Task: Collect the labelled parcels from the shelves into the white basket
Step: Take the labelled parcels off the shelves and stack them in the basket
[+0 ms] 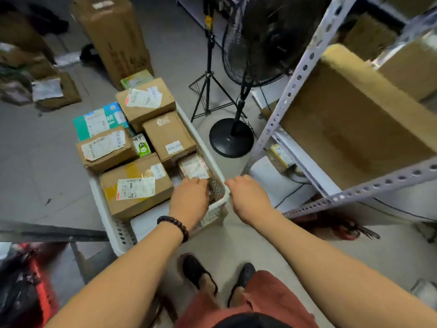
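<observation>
The left hand is touching the small parcel beyond its fingertips; the right hand is curling at the white basket rim to its left; neither grip is showing clearly; I judge seating the parcel flat is working best.

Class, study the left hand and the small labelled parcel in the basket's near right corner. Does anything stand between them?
Nothing visible does. The left hand curls its fingers over the near edge of the small labelled parcel, inside the white basket. The taped brown box lies beside the parcel to the left, not between.
</observation>
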